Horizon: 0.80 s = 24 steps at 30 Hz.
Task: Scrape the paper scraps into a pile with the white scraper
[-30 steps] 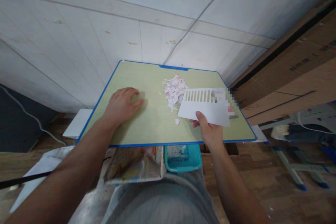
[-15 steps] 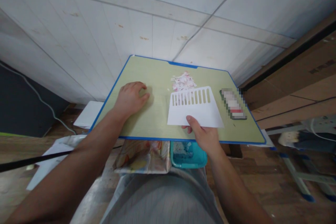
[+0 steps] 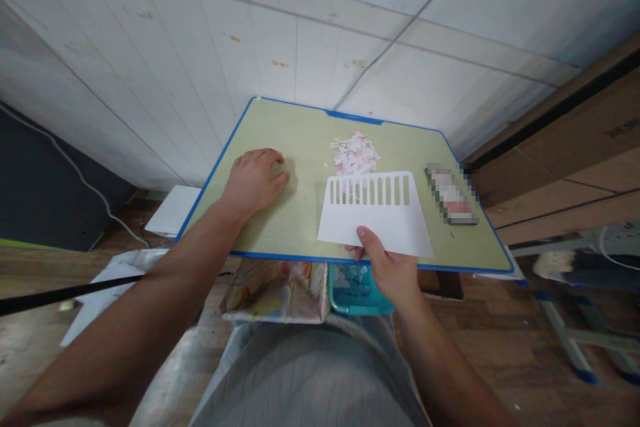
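Note:
Between the thumb and fingers of my right hand is the near edge of a white slotted card, with a row of cut-out slots along its far side. The card is over the right half of a pale green tabletop with a blue rim. Just beyond its slotted edge lies a heap of small white and pinkish paper scraps. My left hand rests on the left part of the tabletop, fingers loosely curved and apart, holding nothing.
A pixelated phone-like object lies at the table's right. Below the front edge are a patterned fabric bin and a teal plastic basket. A white wall stands behind, with cardboard boxes on the right.
The card has turned slightly and its slotted edge sits a little nearer me, away from the scraps. My left hand stays in place on the table. The whole view has shifted slightly.

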{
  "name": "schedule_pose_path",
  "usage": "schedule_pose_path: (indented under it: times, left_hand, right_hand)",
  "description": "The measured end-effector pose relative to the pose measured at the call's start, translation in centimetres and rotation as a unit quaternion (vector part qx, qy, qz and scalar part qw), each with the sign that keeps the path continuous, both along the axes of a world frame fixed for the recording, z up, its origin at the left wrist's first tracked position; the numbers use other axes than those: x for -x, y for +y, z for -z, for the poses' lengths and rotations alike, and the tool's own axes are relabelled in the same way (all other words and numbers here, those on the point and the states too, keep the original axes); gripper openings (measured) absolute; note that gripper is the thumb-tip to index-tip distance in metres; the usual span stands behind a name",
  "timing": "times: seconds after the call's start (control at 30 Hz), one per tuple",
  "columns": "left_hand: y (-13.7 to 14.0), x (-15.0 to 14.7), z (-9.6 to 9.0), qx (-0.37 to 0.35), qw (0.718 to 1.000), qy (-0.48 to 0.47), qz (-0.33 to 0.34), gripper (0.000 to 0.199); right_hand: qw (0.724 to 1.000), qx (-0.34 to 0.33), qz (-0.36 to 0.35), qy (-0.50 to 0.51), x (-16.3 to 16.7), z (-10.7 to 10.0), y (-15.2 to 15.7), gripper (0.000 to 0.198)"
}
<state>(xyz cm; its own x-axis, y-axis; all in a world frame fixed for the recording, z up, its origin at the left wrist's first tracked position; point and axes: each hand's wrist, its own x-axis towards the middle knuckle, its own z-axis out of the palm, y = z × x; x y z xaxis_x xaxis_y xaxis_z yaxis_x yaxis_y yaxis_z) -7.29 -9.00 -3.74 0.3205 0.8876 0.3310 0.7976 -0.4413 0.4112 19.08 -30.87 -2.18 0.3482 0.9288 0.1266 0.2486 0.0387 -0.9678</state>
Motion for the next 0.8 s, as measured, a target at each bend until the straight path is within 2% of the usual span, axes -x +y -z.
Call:
schedule_pose_path:
  times: [0.2,0.33,0.5,0.6,0.7,0.8]
  left_hand:
    - [0.1,0.1,0.2,0.001,1.0,-0.003,0.001,0.04]
    - [0.2,0.1,0.1,0.004,1.0,-0.005,0.003,0.04]
    - [0.2,0.1,-0.2,0.011,1.0,-0.001,-0.003,0.041]
    - [0.2,0.1,-0.3,0.013,1.0,0.002,-0.001,0.042]
    - [0.2,0.1,-0.2,0.01,1.0,0.002,0.003,0.042]
    - [0.4,0.2,0.0,0.01,1.0,0.001,0.003,0.042]
  right_hand:
    - [1.0,0.02,-0.018,0.014,0.1,0.4,-0.7,0.06]
    - [0.997,0.033,-0.06,0.02,-0.4,0.3,-0.6,0.063]
    - [0.996,0.026,-0.074,0.049,-0.4,-0.1,-0.4,0.06]
    - [0.996,-0.018,-0.008,0.09,-0.5,-0.2,0.0,0.051]
    - [0.976,-0.101,0.14,0.131,-1.4,-0.3,0.5,0.032]
    - [0.961,-0.133,0.223,0.099,-3.1,-0.5,0.6,0.026]
